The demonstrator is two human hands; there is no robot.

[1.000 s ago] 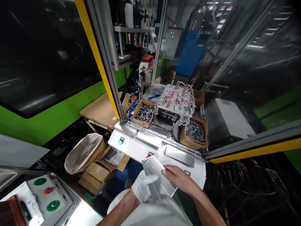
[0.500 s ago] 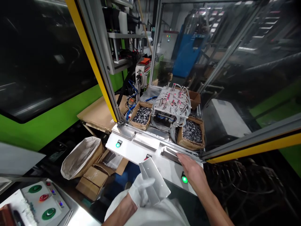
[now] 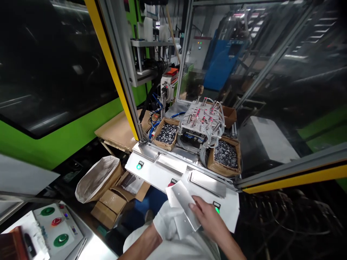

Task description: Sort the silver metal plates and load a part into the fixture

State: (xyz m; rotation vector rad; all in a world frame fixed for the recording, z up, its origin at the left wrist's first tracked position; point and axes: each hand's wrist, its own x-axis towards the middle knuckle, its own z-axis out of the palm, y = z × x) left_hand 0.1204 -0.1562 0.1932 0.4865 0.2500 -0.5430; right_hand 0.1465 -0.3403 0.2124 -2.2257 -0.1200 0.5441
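Note:
My left hand (image 3: 166, 223) wears a white glove and is closed round the lower end of a small stack of flat shiny metal plates (image 3: 182, 200). My bare right hand (image 3: 208, 216) lies on the right side of the same plates, with the fingers curled over their edge. Both hands are low in the view, just in front of the white machine panel (image 3: 154, 173). A similar plate (image 3: 207, 178) lies in a recess on that panel, above my right hand.
Two cardboard boxes of small metal rings (image 3: 166, 131) (image 3: 225, 154) flank a fixture with tubes (image 3: 203, 117) behind the panel. A green button (image 3: 138, 166) glows on the panel's left. A lined bag (image 3: 96, 177) and cartons stand on the floor; a control box (image 3: 51, 225) sits at lower left.
My right hand had reached to the plate on the panel; it has come back onto the stack in my left hand. The camera shifted slightly.

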